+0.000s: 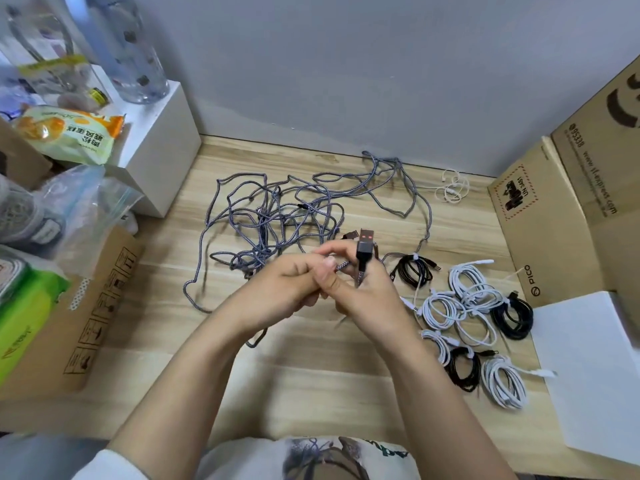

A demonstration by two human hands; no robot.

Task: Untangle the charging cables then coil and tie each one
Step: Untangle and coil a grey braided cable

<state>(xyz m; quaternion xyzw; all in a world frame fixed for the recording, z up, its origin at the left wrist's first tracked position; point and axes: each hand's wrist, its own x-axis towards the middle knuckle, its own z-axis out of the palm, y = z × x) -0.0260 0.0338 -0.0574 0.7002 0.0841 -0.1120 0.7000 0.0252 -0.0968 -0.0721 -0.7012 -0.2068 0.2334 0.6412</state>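
**Braided cable end in both hands, tangle lies at 11 o'clock**

Bench (311, 382) carries everything. Biggest item: grey braided tangle (277, 216), sprawled at 10 to 12 o'clock from the hands, loops reaching the wall at 12 and one strand trailing down at 1 o'clock. No single long axis; it spreads mostly left-right. Finished coils (474, 317), white and black, tied, sit at 3 to 5 o'clock, just beside the right wrist.

Left hand (287, 289) curls round the braided cable near its end; right hand (360, 292) pinches the same cable just below the USB plug (365, 249), which stands upright, pointing to 12. Hands touch each other. Left hand is nearer the tangle, so feeding slack likely falls to it; right hand is nearer the done pile.

Hard to tell: the held cable's path into the tangle is hidden behind the hands; how many cables make up the tangle is unclear. Small white earphone wire (452, 188) at 1 o'clock, well apart.
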